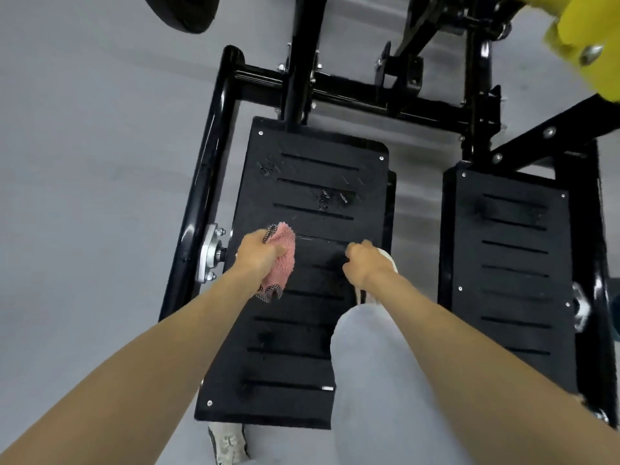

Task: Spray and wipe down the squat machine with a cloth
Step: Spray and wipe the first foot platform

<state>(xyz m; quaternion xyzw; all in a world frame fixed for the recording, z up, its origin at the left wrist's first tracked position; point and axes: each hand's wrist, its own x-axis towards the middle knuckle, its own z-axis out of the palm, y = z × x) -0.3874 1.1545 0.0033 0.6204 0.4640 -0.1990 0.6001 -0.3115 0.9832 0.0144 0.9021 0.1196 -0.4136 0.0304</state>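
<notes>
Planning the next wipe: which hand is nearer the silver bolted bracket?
Left. The left hand, gripping the pink cloth, sits just beside the silver bracket; the right hand is farther across the footplate.

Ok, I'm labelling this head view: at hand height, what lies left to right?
First the black frame tube, silver bolted flange, left hand gripping the pink cloth, right hand, right-side footplate.

Left footplate [318,182] and right footplate [510,246] side by side, crossbar [352,87] behind. Cloth [283,260] in left hand [258,253] over left footplate; right hand [362,266] beside, apparently at a shoe [385,258].
</notes>
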